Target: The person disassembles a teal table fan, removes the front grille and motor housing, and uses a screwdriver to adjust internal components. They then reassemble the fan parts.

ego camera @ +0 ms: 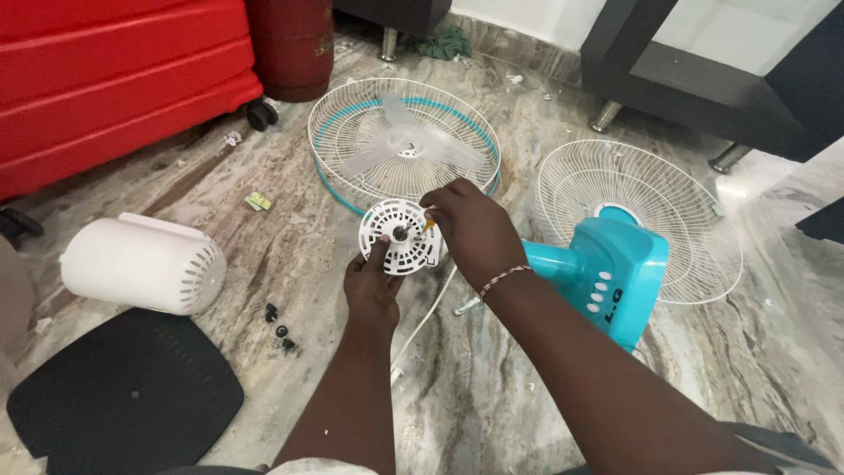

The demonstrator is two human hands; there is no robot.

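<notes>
Risk: left hand point(371, 286) pinches white vented disc point(401, 236) by its six o'clock rim; right hand point(470, 230), closed on yellow-tipped tool point(429, 225) at three o'clock, may slip and crack thin ribs.

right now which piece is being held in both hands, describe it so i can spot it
Start at the white wire fan guard with the teal rim lying on the marble floor. Just in front of it, the left hand and right hand hold a small round white slotted plastic disc, the only solid plastic round piece there.
</notes>
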